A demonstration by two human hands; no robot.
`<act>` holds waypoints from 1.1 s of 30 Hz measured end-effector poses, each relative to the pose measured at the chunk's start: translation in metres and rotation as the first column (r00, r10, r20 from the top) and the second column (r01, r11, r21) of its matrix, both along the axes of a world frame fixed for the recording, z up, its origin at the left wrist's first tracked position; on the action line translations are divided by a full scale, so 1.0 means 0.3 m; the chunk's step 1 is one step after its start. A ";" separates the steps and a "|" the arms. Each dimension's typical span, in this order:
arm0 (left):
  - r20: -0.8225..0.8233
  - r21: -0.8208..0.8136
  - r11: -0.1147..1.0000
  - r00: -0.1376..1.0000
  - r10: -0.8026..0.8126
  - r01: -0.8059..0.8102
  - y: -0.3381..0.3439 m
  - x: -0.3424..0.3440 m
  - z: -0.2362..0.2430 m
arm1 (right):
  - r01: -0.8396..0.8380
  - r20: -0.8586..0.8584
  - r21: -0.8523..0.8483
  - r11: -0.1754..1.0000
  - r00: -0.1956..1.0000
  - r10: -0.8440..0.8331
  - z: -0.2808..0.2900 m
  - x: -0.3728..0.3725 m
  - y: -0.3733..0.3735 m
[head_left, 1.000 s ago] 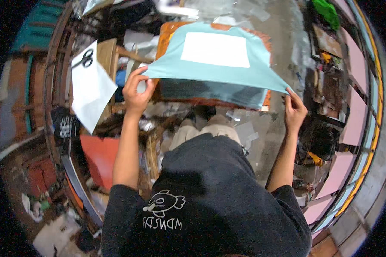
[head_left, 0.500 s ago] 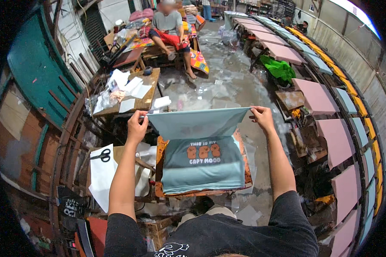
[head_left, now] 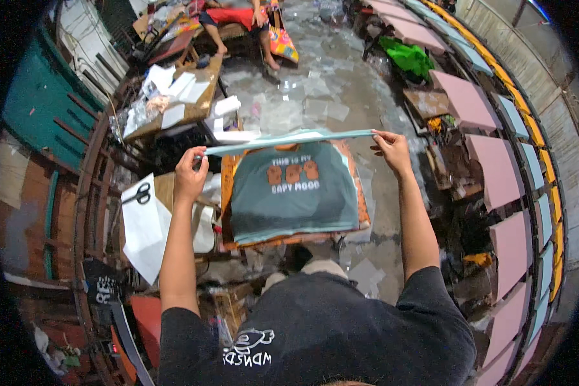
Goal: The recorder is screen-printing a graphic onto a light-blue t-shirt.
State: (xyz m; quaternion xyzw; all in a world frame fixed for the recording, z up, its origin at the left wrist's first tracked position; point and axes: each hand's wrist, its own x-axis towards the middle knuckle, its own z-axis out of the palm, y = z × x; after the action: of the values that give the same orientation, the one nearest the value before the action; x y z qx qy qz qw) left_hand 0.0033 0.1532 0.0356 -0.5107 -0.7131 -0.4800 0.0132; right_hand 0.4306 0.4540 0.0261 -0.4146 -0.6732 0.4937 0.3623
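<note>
Between my two hands a pale blue-green fabric piece (head_left: 334,136) is stretched taut, seen nearly edge-on. My left hand (head_left: 191,174) pinches its left corner, and my right hand (head_left: 391,152) grips the right corner between thumb and fingers. Below and nearer to me lies a stack of fabric pieces whose top one (head_left: 289,209) is dark grey-green, printed with white lettering and three brown animal figures. An orange patterned board (head_left: 364,212) shows around the stack's edges.
To the left, black-handled scissors (head_left: 141,192) lie on white sheets (head_left: 141,238). A wooden table (head_left: 206,90) with papers stands farther off. Along the right run rows of pink panels (head_left: 492,170) and blue ones. A seated person (head_left: 238,22) is at the back; a green plastic bag (head_left: 405,58) sits far right.
Both hands have carried the held fabric piece away from the near side of the stack. It has tipped from a hanging sheet to almost edge-on, uncovering the printed piece. The view has tilted downward.
</note>
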 end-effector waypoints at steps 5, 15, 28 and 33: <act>0.075 -0.034 0.998 0.996 -0.042 0.045 -0.107 0.030 -0.154 | -0.012 0.069 -0.089 0.996 0.997 0.018 -0.138 0.080 -0.108; 0.014 -0.002 1.000 1.000 -0.026 0.026 -0.198 0.097 -0.190 | 0.032 0.212 0.011 0.999 0.977 -0.034 -0.190 0.114 -0.211; 0.060 -0.109 0.992 0.996 0.069 -0.062 -0.364 0.176 -0.353 | 0.079 0.198 0.339 0.937 0.968 -0.153 -0.244 0.188 -0.361; -0.018 -0.147 0.988 0.998 0.055 -0.057 -0.415 0.242 -0.337 | 0.094 0.291 0.268 0.959 0.941 -0.174 -0.223 0.192 -0.475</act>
State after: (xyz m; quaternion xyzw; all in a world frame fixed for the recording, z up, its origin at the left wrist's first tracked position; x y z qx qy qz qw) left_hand 0.0761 0.0287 -0.0656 -0.4934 -0.7605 -0.4220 -0.0060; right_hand 0.4883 0.3115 -0.0407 -0.4836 -0.7486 0.3070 0.3338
